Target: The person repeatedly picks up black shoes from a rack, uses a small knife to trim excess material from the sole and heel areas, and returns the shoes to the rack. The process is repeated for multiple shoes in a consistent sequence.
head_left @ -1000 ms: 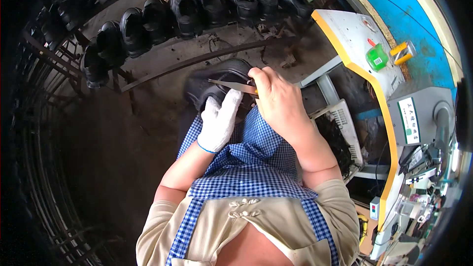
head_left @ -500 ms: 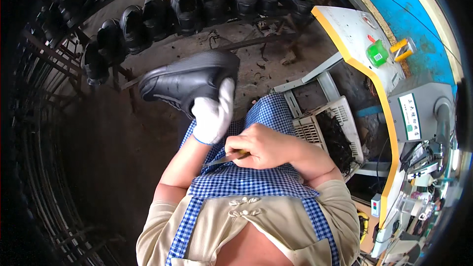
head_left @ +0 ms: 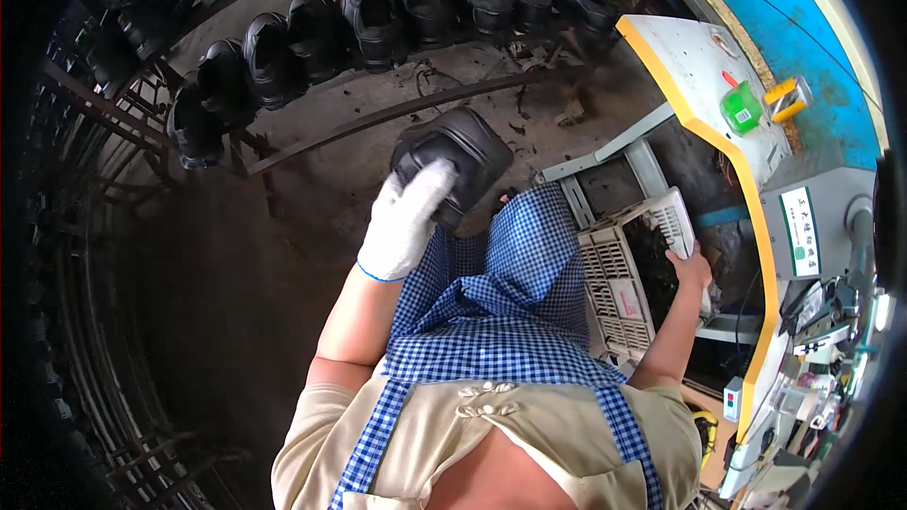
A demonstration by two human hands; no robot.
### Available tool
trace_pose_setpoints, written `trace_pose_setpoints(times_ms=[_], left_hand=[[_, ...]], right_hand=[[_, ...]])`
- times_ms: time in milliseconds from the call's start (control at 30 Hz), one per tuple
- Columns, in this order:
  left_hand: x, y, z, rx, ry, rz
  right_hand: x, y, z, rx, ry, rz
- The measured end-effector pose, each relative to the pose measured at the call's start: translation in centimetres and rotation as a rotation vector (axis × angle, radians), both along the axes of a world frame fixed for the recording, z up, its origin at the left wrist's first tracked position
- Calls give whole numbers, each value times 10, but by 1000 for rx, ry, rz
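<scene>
My left hand (head_left: pixel 404 222), in a white glove with a blue cuff edge, grips a black shoe (head_left: pixel 472 153) in front of my knees. The shoe is turned nearly end-on, and the glove covers part of it. Out to the right, my bare right hand (head_left: pixel 690 269) is closed on the rim of a white plastic crate (head_left: pixel 614 288), thumb on the inner side and fingers outside. Dark scraps (head_left: pixel 646 255) lie in the crate. No knife shows in this hand now, though the palm side is hidden.
Several black shoes (head_left: pixel 373 24) stand in a row on a metal rack (head_left: pixel 368 120) ahead. At right is a yellow-edged white bench (head_left: pixel 694 66) with a green container (head_left: pixel 741 109), a yellow-and-clear object (head_left: pixel 786 99) and a grey machine (head_left: pixel 822 227). Metal racking (head_left: pixel 104 349) runs along the left.
My right hand has left my lap, where it held a knife, and reached right to the crate. My left hand has swung the shoe from sideways to nearly end-on.
</scene>
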State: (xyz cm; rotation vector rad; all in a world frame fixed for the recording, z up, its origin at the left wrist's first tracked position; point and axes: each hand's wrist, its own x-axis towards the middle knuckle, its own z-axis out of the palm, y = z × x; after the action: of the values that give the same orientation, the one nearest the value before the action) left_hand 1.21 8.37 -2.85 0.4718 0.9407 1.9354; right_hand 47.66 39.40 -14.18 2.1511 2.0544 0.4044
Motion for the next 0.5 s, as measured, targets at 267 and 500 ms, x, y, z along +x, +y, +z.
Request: trace_pose_setpoints(times_ms=[267, 500], left_hand=[[17, 1, 3, -211, 1506, -58], [35, -21, -22, -92, 1857, -2]], right_hand=[[-194, -78, 47, -838, 1549, 561], [-295, -156, 25, -1527, 1866, 390]])
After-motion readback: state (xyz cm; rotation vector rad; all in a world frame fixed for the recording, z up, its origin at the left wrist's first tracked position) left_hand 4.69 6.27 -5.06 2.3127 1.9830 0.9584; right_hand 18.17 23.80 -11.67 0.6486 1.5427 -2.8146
